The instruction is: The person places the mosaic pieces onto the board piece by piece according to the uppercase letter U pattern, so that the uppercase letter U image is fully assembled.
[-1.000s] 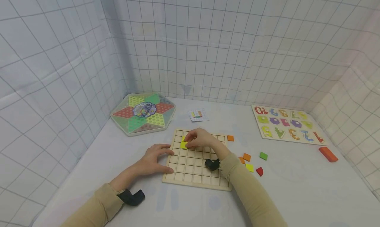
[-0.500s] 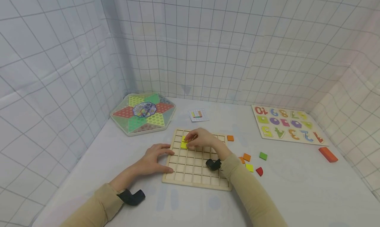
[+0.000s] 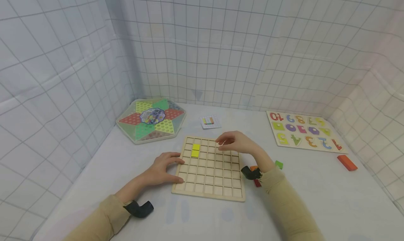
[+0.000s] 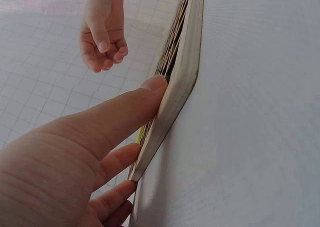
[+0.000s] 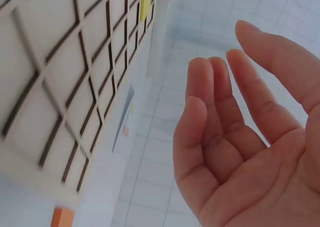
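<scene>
A wooden grid board (image 3: 209, 180) lies on the table in front of me. Two yellow square tiles (image 3: 195, 150) sit in neighbouring cells, one behind the other, in its upper left part. My left hand (image 3: 161, 169) rests at the board's left side; in the left wrist view its thumb (image 4: 156, 83) and fingertips touch the wooden edge (image 4: 172, 104). Above the board's far right part hovers my right hand (image 3: 238, 142). The right wrist view shows that hand's fingers (image 5: 200, 77) loosely bent, with nothing between them and the thumb.
Orange (image 3: 253, 168), red (image 3: 257, 183) and green (image 3: 279, 164) pieces lie right of the board, partly behind the right arm. Behind it is a pattern card (image 3: 208, 122). A hexagonal star-pattern game board (image 3: 151, 120), a number puzzle (image 3: 306, 130) and a red-orange block (image 3: 347, 162) stand farther out.
My right hand has let go of the far yellow tile and moved right, away from both tiles. The left hand keeps its place on the board's edge.
</scene>
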Tool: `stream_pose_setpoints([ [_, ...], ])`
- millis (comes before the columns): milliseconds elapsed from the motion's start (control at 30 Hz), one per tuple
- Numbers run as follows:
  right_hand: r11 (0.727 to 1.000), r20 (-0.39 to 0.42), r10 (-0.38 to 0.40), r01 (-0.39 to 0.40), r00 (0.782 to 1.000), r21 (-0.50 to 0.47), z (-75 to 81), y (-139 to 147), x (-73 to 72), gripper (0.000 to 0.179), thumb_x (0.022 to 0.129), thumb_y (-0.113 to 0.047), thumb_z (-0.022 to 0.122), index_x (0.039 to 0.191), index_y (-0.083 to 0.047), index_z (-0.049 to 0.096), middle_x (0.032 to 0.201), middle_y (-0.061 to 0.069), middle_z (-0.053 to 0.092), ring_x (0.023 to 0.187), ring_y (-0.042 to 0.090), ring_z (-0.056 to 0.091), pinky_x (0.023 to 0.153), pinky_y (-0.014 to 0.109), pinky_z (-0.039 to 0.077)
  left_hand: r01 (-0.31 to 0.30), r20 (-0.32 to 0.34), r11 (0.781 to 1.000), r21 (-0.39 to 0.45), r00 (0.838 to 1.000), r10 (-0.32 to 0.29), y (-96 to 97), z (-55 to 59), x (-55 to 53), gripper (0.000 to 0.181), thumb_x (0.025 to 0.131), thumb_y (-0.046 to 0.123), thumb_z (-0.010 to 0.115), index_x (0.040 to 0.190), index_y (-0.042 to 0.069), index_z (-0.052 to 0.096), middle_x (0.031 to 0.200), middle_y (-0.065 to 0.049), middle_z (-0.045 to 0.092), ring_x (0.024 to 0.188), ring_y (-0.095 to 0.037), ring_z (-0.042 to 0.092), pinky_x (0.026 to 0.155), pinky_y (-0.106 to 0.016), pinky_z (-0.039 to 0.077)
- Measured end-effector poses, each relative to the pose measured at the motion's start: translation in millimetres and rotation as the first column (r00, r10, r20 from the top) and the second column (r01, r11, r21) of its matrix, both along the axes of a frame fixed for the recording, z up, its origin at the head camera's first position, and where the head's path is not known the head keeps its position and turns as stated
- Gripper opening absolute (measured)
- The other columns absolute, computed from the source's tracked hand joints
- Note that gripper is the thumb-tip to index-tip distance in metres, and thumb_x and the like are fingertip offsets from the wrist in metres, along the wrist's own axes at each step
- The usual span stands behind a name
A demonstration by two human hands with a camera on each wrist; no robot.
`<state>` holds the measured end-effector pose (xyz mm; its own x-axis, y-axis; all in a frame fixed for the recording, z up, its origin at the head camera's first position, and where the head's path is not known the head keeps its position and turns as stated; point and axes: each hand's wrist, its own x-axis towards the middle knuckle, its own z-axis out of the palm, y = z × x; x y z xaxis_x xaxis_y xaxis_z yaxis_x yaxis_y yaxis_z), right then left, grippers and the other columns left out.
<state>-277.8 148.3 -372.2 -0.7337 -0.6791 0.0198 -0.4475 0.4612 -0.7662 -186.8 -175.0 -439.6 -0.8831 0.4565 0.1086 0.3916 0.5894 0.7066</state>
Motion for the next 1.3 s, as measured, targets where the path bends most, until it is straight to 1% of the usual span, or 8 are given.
stream_pose_setpoints([
  [200, 0.996, 0.002, -0.086, 0.086, 0.996, -0.015, 3.7, 38, 7.5, 0.034, 0.086, -0.020, 0.070, 0.114, -0.002, 0.064, 0.102, 0.009, 0.066, 0.087, 0.020, 0.063, 0.075, 0.034, 0.049, -0.001, -0.001, 1.000, 0.002, 1.000, 0.001, 0.2, 0.0, -0.5, 0.057, 0.071, 0.044, 0.079, 0.119, 0.016, 0.063, 0.141, -0.014, 0.040, 0.131, -0.038, 0.027, 0.102, -0.062, 0.015],
  [333, 0.993, 0.006, -0.115, 0.116, 0.993, -0.035, 3.3, 58, 13.9, 0.032, 0.086, -0.016, 0.069, 0.113, 0.000, 0.063, 0.095, 0.006, 0.066, 0.082, 0.022, 0.062, 0.073, 0.032, 0.049, 0.004, -0.001, 1.000, 0.001, 1.000, -0.004, 0.5, 0.0, -0.6, 0.057, 0.072, 0.043, 0.079, 0.119, 0.017, 0.062, 0.141, -0.014, 0.040, 0.131, -0.039, 0.027, 0.101, -0.062, 0.014],
  [467, 0.990, 0.011, -0.140, 0.140, 0.990, -0.017, 0.7, 76, 19.4, 0.034, 0.085, -0.019, 0.071, 0.112, 0.000, 0.063, 0.095, 0.007, 0.066, 0.082, 0.020, 0.062, 0.072, 0.029, 0.050, 0.007, -0.003, 1.000, 0.001, 1.000, -0.007, 0.2, -0.4, -0.7, 0.056, 0.072, 0.043, 0.079, 0.119, 0.016, 0.062, 0.141, -0.014, 0.040, 0.131, -0.038, 0.027, 0.101, -0.062, 0.014],
  [633, 0.993, 0.061, -0.119, 0.120, 0.991, -0.003, -2.5, 95, 25.1, 0.036, 0.084, -0.019, 0.072, 0.111, 0.003, 0.061, 0.100, 0.015, 0.066, 0.087, 0.022, 0.063, 0.075, 0.030, 0.051, 0.000, -0.009, 1.000, 0.005, 1.000, 0.000, -0.3, -1.0, -0.6, 0.057, 0.072, 0.044, 0.079, 0.118, 0.016, 0.063, 0.140, -0.014, 0.040, 0.131, -0.039, 0.027, 0.101, -0.062, 0.016],
  [733, 0.994, 0.074, -0.113, 0.112, 0.991, 0.020, -5.4, 105, 28.7, 0.034, 0.084, -0.018, 0.071, 0.110, 0.003, 0.062, 0.100, 0.015, 0.066, 0.086, 0.023, 0.063, 0.074, 0.030, 0.051, -0.001, -0.009, 1.000, 0.007, 1.000, 0.001, -0.5, -1.5, -1.1, 0.057, 0.071, 0.044, 0.079, 0.118, 0.016, 0.063, 0.140, -0.014, 0.040, 0.131, -0.038, 0.027, 0.101, -0.062, 0.016],
  [867, 0.991, 0.069, -0.127, 0.124, 0.990, 0.046, -10.9, 115, 34.9, 0.029, 0.084, -0.017, 0.072, 0.107, -0.001, 0.065, 0.098, 0.011, 0.067, 0.085, 0.022, 0.062, 0.075, 0.029, 0.050, 0.000, -0.003, 1.000, 0.007, 1.000, 0.000, -0.9, -2.2, -1.8, 0.058, 0.071, 0.045, 0.079, 0.119, 0.017, 0.063, 0.141, -0.012, 0.040, 0.132, -0.036, 0.027, 0.102, -0.061, 0.016],
  [1067, 0.990, 0.065, -0.128, 0.124, 0.990, 0.068, -21.2, 127, 45.0, 0.028, 0.082, -0.022, 0.074, 0.103, -0.006, 0.066, 0.093, 0.002, 0.067, 0.085, 0.020, 0.060, 0.079, 0.027, 0.049, 0.005, 0.004, 1.000, 0.010, 1.000, -0.005, -1.4, -2.2, -1.9, 0.059, 0.071, 0.046, 0.079, 0.120, 0.017, 0.062, 0.142, -0.011, 0.039, 0.132, -0.035, 0.026, 0.102, -0.060, 0.015],
  [1300, 0.986, 0.097, -0.146, 0.137, 0.984, 0.094, -32.8, 134, 48.3, 0.023, 0.081, -0.026, 0.075, 0.098, -0.012, 0.067, 0.094, 0.001, 0.066, 0.084, 0.021, 0.059, 0.075, 0.029, 0.050, 0.001, 0.008, 1.000, 0.014, 1.000, -0.001, -0.7, -2.2, -1.6, 0.058, 0.071, 0.046, 0.079, 0.120, 0.018, 0.062, 0.142, -0.011, 0.039, 0.132, -0.035, 0.026, 0.102, -0.060, 0.015],
])
